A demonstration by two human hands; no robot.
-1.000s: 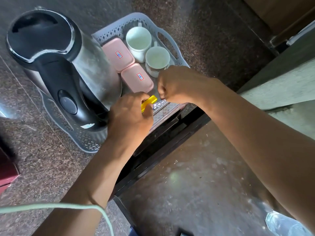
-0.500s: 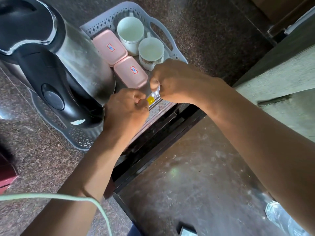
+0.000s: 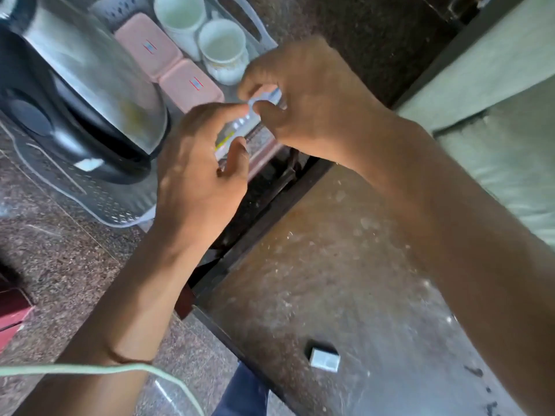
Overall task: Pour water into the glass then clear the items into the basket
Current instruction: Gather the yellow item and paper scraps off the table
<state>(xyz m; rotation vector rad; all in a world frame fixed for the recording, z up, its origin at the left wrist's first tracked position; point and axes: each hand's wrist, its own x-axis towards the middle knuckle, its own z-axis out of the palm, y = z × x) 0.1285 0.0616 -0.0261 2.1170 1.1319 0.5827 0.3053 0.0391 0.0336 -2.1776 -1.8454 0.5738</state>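
Basket [image 3: 120,217] — grey perforated plastic — sits on the speckled stone counter [image 3: 60,265], close to its edge. Inside it: a steel kettle [image 3: 90,79] with black handle at the left, two pink lidded boxes [image 3: 168,64] touching each other in the middle, and two white cups [image 3: 204,34] side by side at the far end. Over the near right corner of the basket, both hands meet on a small silvery packet [image 3: 255,115] with a yellow patch; blur hides its detail. Right hand [image 3: 306,94] pinches the packet's upper end between thumb and fingers. Left hand [image 3: 198,163] holds its lower end with fingers loosely curled — the exact grip is unclear. A pale cable [image 3: 90,370] crosses the left forearm. On the floor below lies a small white box [image 3: 324,358].
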